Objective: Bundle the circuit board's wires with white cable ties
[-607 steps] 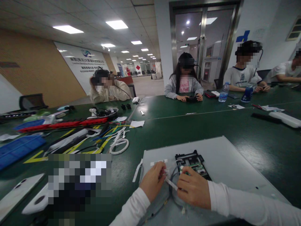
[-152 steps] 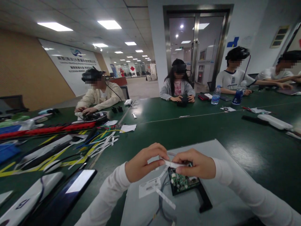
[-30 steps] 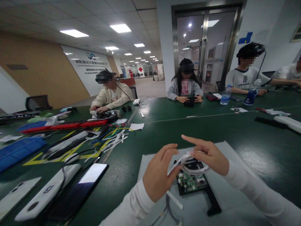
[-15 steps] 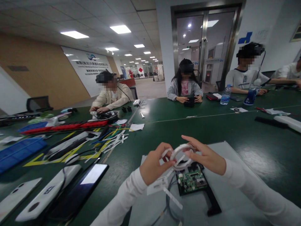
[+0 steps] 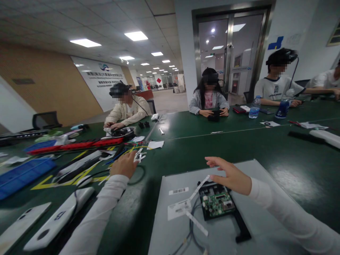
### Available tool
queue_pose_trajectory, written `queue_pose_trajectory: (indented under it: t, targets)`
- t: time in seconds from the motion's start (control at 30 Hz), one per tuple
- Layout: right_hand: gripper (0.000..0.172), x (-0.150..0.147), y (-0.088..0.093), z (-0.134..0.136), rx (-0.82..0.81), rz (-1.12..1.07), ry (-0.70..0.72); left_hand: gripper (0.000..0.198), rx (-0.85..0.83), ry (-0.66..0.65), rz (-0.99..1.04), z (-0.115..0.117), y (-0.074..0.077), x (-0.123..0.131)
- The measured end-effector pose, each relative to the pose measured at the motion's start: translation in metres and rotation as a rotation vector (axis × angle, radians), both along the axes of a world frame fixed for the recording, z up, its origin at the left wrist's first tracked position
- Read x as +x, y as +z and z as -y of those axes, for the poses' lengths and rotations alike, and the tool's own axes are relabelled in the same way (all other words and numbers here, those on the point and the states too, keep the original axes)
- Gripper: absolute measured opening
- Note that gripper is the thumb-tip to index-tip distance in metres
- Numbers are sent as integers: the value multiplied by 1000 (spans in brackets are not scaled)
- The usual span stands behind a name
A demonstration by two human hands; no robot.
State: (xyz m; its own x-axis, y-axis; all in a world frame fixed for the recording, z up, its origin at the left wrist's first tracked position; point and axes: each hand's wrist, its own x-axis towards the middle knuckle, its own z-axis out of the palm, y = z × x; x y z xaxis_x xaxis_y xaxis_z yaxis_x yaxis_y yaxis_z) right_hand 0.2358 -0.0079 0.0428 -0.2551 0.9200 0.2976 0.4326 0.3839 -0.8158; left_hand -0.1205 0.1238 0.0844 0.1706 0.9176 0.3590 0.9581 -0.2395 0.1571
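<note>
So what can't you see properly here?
Head view:
- Left hand: its back hides whether it grips the white ties.
- Right hand: covers the strip end and board top.
- Labels: print too small.
- Cables: cut off at bottom edge.

The left arm [image 5: 92, 219], sleeved in white, is stretched forward and out to the left, and is held low. The left hand [image 5: 123, 165] is seen from the back, with the knuckles turned up and the fingers curled down and away, so that their grip cannot be made out. The right arm [image 5: 287, 216], likewise sleeved in white, is brought in from the lower right, with the wrist kept straight. The right hand [image 5: 230, 174] is held palm down, with its fingers [image 5: 212, 163] extended and lightly spread towards the left and the thumb tucked beneath. The two hands are kept well apart.
</note>
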Motion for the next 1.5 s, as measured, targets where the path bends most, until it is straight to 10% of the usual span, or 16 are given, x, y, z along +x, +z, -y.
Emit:
queue_pose_trajectory:
  t: [0.17,0.33,0.5,0.73,0.93,1.1,1.5]
  targets:
    - [40,-4,-1,1,24,-30,15,37,-111,-274,492,13,-15,45]
    - [42,-11,-2,6,-20,-145,48,44,-680,-583,1284,74,-9,125]
    - [32,-16,-1,15,-144,-412,191,41,-873,-819,1484,123,-4,171]
    - [23,4,-9,38,-295,-650,152,42,-712,-893,1112,140,-13,164]
    - [14,36,-28,73,-305,-565,66,38,-354,-886,439,165,-36,140]
    - [9,53,-57,88,-292,-398,-10,33,-206,-795,280,195,-57,130]
    - [12,56,-87,96,-218,-200,-64,45,-114,-703,47,268,-108,197]
